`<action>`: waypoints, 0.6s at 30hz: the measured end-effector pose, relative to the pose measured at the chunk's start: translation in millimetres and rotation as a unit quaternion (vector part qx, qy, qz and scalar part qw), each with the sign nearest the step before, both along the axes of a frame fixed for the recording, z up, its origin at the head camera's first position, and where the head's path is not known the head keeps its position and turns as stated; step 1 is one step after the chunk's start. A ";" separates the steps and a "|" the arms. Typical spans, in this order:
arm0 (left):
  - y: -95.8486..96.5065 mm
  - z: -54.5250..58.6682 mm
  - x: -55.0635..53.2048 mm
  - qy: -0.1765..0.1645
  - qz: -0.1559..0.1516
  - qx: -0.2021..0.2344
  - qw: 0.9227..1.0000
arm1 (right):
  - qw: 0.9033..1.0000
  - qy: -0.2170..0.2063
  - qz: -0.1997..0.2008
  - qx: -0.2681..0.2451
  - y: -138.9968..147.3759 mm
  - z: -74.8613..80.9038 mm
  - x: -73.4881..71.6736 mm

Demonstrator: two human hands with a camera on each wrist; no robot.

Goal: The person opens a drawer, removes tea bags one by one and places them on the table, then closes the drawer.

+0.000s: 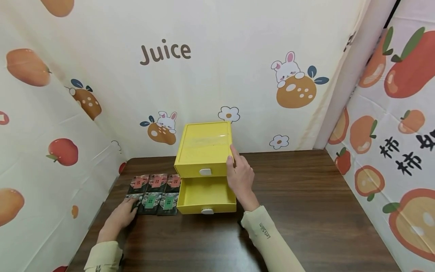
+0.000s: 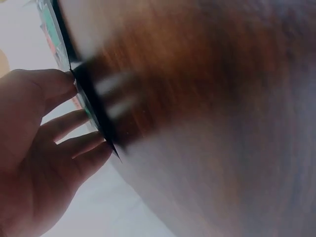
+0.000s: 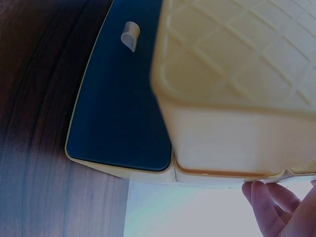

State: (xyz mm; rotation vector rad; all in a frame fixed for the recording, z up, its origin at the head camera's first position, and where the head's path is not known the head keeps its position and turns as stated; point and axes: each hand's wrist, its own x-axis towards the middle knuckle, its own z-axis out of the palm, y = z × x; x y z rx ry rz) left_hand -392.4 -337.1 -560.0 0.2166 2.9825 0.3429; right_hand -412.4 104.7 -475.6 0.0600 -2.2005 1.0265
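One card (image 1: 134,195) partly hidden, perhaps green.

Boxy yellow plastic-looking drawer unit (image 1: 204,145) is solid yellow, diamond lattice (image 3: 247,54) on one face (right wrist view), white handles (image 1: 205,172). From it, 8 o'clock: flat black cards (image 1: 150,203), red prints (image 1: 157,182) far row, green prints (image 1: 168,203) near. 6 o'clock: dark-brown wood-grain table (image 1: 190,241). 12: off-white cloth backdrop (image 1: 217,83), orange fruit (image 1: 295,92), white bunnies (image 1: 286,70), brown lettering (image 1: 165,51). 4–5: cream sleeve (image 1: 276,241), dark lettering (image 1: 265,230).

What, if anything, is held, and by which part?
The left hand touches the leftmost packet in the near row; whether it pinches that packet's edges cannot be told. The right hand rests against the yellow drawer box, high on its right side.
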 end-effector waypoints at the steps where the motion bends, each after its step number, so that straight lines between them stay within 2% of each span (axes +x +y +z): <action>1: 0.2 0.0 -0.6 0.006 -0.002 -0.001 1.000 | 1.000 -0.001 0.001 0.000 0.0 0.1 0.3; 11: -0.4 -0.6 -5.0 0.015 0.006 0.005 1.000 | 1.000 -0.001 0.002 0.001 1.2 0.7 0.3; 18: -1.5 3.5 -5.6 0.020 -0.007 0.007 1.000 | 1.000 -0.004 0.004 0.003 0.9 0.3 0.2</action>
